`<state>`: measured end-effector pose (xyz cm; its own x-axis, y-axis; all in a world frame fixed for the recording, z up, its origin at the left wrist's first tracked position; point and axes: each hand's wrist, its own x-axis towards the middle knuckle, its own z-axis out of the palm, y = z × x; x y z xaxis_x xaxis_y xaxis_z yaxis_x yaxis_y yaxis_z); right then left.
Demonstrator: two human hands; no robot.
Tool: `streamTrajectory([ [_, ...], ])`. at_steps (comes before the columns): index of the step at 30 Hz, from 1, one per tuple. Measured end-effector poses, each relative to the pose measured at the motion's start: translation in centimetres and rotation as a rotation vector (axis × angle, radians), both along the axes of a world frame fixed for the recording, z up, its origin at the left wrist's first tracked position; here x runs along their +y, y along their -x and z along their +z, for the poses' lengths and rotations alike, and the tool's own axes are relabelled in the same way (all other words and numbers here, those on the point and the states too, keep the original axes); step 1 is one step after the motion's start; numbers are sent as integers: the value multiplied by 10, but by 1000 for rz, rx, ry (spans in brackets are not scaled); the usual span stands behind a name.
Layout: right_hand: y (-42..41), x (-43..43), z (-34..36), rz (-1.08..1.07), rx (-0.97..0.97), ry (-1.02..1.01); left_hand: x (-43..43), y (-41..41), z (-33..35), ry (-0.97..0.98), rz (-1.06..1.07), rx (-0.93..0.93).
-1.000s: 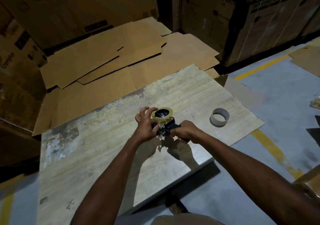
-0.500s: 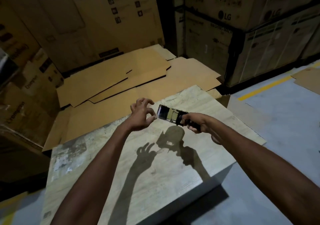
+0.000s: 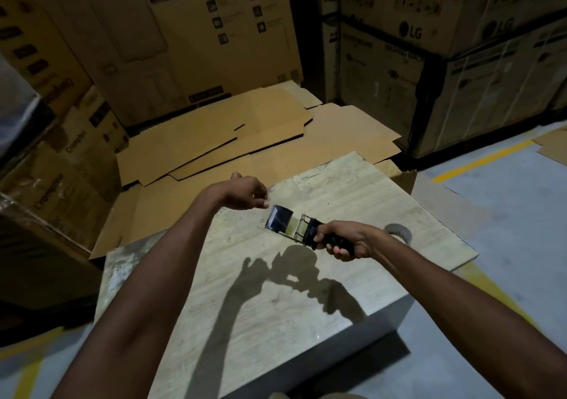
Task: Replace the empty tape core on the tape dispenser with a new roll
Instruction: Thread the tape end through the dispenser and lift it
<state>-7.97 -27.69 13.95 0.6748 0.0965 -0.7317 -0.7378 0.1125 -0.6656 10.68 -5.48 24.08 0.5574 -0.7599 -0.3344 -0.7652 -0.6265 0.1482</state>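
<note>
Tape dispenser [image 3: 296, 228] hangs in the air above the middle of the pale wooden surface [image 3: 352, 190], lying nearly flat with its dark glossy roll end to the left, a bare metal frame in the middle and a black handle to the right. The right hand [image 3: 343, 242] is wrapped tightly around that handle, while the left hand [image 3: 245, 191] hovers just beside the roll end with its fingers loosely curled, holding nothing that can be made out. A pale tape core [image 3: 399, 232] lies on the surface to the right, partly hidden behind the right wrist, and flattened cardboard [image 3: 214, 141] covers the floor on the far side.
</note>
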Motion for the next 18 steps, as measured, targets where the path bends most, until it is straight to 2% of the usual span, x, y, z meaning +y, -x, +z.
streamTrajectory([
  [5,9,4,-15,13,0,2,14,0,-12,-39,-12,37],
  [11,14,3,-21,40,15,-8,22,9,-30,31,32,54],
  [18,24,-3,-54,130,54,22,24,24,-89,72,91,71],
])
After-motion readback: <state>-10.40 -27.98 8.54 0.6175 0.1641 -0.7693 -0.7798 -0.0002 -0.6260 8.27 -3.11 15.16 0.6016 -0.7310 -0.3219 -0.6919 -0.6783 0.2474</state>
